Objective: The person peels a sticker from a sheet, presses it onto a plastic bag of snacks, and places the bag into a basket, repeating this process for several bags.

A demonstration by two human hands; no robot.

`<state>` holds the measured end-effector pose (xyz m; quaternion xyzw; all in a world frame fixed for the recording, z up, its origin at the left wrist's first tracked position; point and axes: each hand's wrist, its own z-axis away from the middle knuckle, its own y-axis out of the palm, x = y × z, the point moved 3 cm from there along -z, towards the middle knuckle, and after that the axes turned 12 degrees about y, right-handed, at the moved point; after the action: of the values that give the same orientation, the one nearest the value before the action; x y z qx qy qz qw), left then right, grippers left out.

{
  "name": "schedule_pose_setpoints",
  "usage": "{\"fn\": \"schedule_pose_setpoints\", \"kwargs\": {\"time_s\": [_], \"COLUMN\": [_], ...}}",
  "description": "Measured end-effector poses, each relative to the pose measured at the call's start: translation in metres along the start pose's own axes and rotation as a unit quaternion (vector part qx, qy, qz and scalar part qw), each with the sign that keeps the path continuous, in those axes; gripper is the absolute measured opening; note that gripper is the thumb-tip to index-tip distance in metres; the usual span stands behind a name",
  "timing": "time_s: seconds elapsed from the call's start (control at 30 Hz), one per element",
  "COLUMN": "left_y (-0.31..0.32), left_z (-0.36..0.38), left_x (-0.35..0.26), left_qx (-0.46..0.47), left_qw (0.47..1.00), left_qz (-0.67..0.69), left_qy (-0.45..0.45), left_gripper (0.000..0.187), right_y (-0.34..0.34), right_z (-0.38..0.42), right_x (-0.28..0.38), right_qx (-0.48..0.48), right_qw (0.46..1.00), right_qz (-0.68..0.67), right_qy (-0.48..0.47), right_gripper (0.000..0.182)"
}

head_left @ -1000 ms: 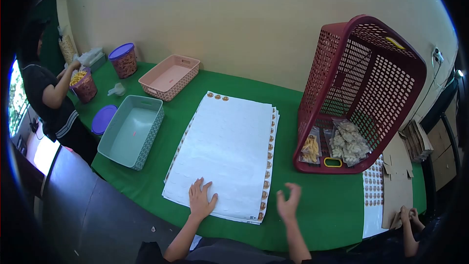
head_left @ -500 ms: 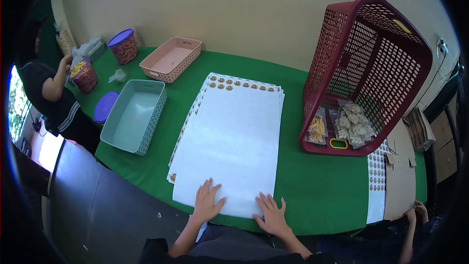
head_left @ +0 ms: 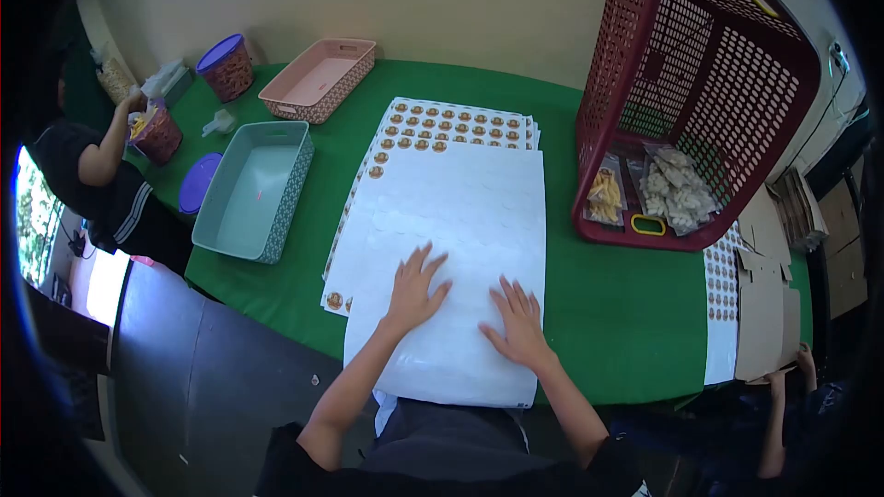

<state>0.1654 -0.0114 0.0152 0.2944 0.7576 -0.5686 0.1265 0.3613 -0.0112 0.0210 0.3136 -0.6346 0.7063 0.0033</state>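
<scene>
A large white sheet point(head_left: 451, 212) lies blank side up on a stack of sticker sheets point(head_left: 460, 120) printed with rows of round brown labels. My left hand point(head_left: 416, 293) rests flat on the sheet with its fingers spread. To its right, my right hand point(head_left: 518, 327) also presses on the sheet, fingers apart. The near end of the sheet reaches the table's front edge, against my body. More printed labels show beyond the sheet's far edge and along its left side.
Left on the green table point(head_left: 608, 331) stand a mint basket point(head_left: 249, 193), a pink basket point(head_left: 318, 78) and purple-lidded tubs point(head_left: 226, 69). A maroon crate point(head_left: 612, 83) holding bagged snacks stands right. One person point(head_left: 97, 161) is at far left; another's hands point(head_left: 792, 373) touch cardboard point(head_left: 760, 313).
The top white sheet has slid toward me and slightly right, uncovering more labels at the far end. Both my hands now lie farther up on it. The view has tilted.
</scene>
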Motion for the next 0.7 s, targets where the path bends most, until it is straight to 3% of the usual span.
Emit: {"fn": "schedule_pose_setpoints", "kwargs": {"time_s": [0.13, 0.37, 0.47, 0.53, 0.57, 0.63, 0.7], "left_y": [0.028, 0.034, 0.03, 0.029, 0.028, 0.027, 0.029], "left_z": [-0.015, 0.012, 0.018, 0.019, 0.02, 0.018, 0.019], "left_x": [0.022, 0.013, 0.006, 0.005, 0.004, 0.004, 0.006], "left_qx": [-0.011, 0.008, 0.011, 0.008, 0.002, 0.005, -0.007], "left_qw": [0.988, 0.989, 0.99, 0.991, 0.991, 0.992, 0.992], "left_qz": [-0.152, -0.148, -0.135, -0.135, -0.135, -0.125, -0.124], "left_qy": [-0.03, -0.029, -0.025, -0.026, -0.028, -0.032, -0.032], "left_gripper": [0.05, 0.052, 0.052, 0.052, 0.052, 0.051, 0.05], "right_y": [0.031, 0.028, 0.012, 0.004, 0.006, 0.015, 0.033], "right_z": [-0.028, 0.002, -0.009, -0.037, -0.054, -0.102, -0.155], "right_x": [0.004, 0.009, 0.014, 0.016, 0.017, 0.02, 0.023], "right_qx": [-0.053, -0.076, -0.023, 0.079, 0.078, -0.041, -0.086], "right_qw": [0.998, 0.996, 0.999, 0.992, 0.993, 0.988, 0.987], "right_qz": [0.027, 0.04, 0.039, -0.051, -0.047, -0.146, -0.12], "right_qy": [0.024, 0.008, 0.026, 0.08, 0.075, -0.021, -0.071], "right_gripper": [0.055, 0.056, 0.052, 0.046, 0.046, 0.039, 0.044]}}
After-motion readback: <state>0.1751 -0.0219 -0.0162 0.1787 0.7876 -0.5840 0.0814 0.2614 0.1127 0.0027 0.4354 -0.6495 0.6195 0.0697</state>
